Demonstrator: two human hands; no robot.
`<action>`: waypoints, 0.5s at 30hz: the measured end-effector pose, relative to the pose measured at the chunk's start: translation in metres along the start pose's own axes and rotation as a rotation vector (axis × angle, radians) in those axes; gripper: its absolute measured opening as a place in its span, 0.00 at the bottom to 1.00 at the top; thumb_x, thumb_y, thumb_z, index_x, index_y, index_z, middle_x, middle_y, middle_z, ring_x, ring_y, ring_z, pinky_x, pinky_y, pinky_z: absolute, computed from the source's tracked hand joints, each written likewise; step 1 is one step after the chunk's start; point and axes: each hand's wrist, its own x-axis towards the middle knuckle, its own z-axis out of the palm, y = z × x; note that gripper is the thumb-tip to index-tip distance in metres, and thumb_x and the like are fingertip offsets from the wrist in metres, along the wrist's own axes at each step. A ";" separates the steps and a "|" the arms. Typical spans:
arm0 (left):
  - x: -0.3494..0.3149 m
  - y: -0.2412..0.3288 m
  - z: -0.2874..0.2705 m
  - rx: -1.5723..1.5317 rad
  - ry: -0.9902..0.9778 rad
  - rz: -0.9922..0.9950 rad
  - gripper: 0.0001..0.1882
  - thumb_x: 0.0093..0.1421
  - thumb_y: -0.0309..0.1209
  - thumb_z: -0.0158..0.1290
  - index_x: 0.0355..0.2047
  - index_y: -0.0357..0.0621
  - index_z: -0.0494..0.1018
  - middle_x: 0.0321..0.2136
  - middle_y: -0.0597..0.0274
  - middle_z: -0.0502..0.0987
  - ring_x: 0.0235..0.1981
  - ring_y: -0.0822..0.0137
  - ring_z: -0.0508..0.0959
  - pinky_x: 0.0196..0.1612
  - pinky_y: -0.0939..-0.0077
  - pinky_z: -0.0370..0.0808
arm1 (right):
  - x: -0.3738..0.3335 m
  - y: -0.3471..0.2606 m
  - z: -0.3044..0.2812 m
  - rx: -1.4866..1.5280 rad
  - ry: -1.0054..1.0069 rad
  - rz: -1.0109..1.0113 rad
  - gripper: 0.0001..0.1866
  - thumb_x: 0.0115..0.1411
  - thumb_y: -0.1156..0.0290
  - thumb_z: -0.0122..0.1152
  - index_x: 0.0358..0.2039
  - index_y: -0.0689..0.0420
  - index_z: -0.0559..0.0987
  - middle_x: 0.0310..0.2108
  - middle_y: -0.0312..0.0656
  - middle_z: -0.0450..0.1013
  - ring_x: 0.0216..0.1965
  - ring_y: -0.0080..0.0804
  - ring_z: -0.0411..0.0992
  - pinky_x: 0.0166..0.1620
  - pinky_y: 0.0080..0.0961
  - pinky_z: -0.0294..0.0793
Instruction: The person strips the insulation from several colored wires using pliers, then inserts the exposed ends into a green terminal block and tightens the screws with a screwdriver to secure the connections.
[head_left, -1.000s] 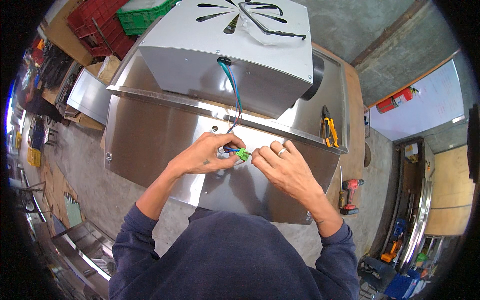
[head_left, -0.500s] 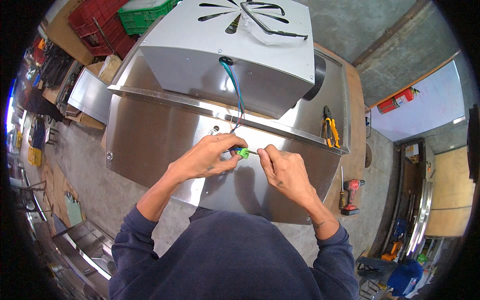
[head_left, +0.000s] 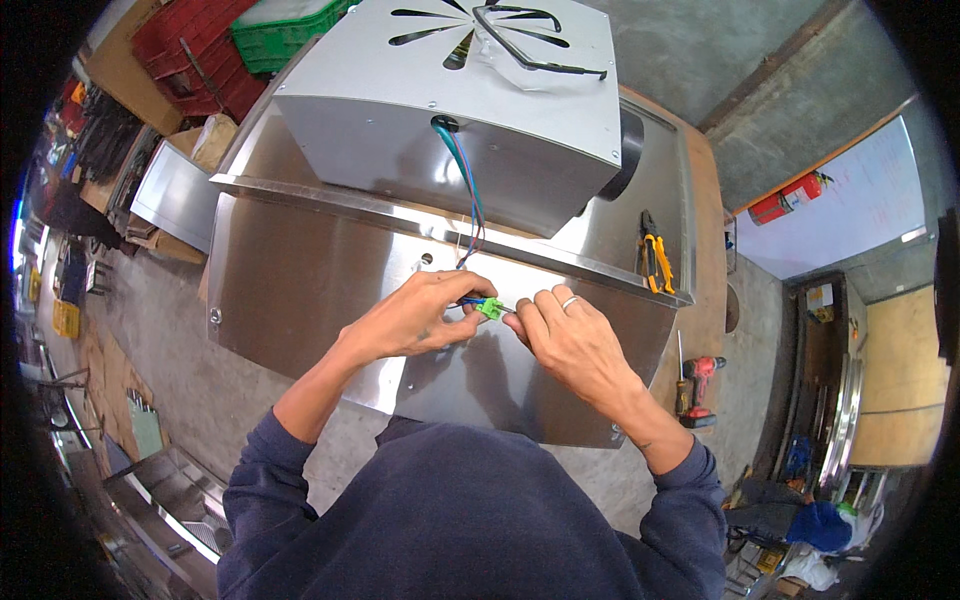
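Note:
My left hand [head_left: 422, 312] pinches a small green terminal block [head_left: 490, 308] between thumb and fingers. Blue and dark wires [head_left: 474, 205] run down to this hand from a hole in the front of a grey metal box [head_left: 350, 135]. On the other side of the block, my right hand [head_left: 575, 340] is closed around a small screwdriver; only its thin shaft [head_left: 508, 311] shows, pointing at the block, and the handle is hidden in the fingers. Both hands are above a shiny steel panel [head_left: 290, 260].
Safety glasses [head_left: 535, 62] lie on top of the box. Yellow-handled pliers [head_left: 655, 255] rest on the steel at the right. A red-and-black cordless drill [head_left: 704, 385] and another screwdriver [head_left: 684, 390] lie beyond the panel's right edge. Crates [head_left: 285, 35] stand at the far left.
My right hand has shifted closer to the terminal block and turned, its fingers now more raised, with less of the shaft showing. The left hand keeps its hold on the block.

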 end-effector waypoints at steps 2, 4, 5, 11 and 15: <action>0.000 -0.004 0.005 0.000 0.033 0.039 0.17 0.66 0.26 0.65 0.54 0.36 0.81 0.46 0.47 0.87 0.43 0.54 0.89 0.50 0.61 0.85 | -0.001 -0.001 0.002 0.030 0.003 0.032 0.13 0.75 0.62 0.66 0.36 0.57 0.78 0.30 0.42 0.73 0.32 0.38 0.77 0.32 0.38 0.80; 0.001 -0.004 0.006 -0.001 0.039 0.046 0.17 0.66 0.26 0.65 0.54 0.36 0.81 0.45 0.47 0.87 0.44 0.55 0.88 0.50 0.61 0.85 | -0.004 -0.003 0.009 0.116 0.039 0.102 0.14 0.75 0.62 0.66 0.34 0.57 0.78 0.29 0.43 0.75 0.29 0.40 0.78 0.30 0.39 0.79; 0.000 -0.004 0.006 0.000 0.044 0.047 0.17 0.66 0.26 0.66 0.54 0.37 0.81 0.45 0.48 0.87 0.44 0.55 0.88 0.50 0.61 0.85 | -0.005 -0.004 0.013 0.168 0.047 0.135 0.14 0.76 0.63 0.65 0.34 0.57 0.77 0.27 0.44 0.75 0.27 0.41 0.78 0.29 0.40 0.78; -0.004 -0.010 0.011 0.035 0.070 0.108 0.17 0.66 0.24 0.66 0.55 0.37 0.80 0.43 0.50 0.86 0.44 0.56 0.88 0.49 0.60 0.84 | 0.001 -0.014 0.010 0.551 -0.060 0.467 0.22 0.80 0.60 0.58 0.31 0.63 0.79 0.17 0.53 0.71 0.20 0.48 0.77 0.28 0.45 0.75; -0.003 -0.011 0.013 0.062 0.099 0.137 0.18 0.65 0.23 0.66 0.55 0.37 0.80 0.43 0.50 0.86 0.42 0.56 0.87 0.48 0.59 0.84 | 0.002 -0.015 0.008 0.805 -0.126 0.662 0.28 0.83 0.57 0.51 0.30 0.65 0.81 0.16 0.54 0.72 0.18 0.43 0.76 0.28 0.42 0.73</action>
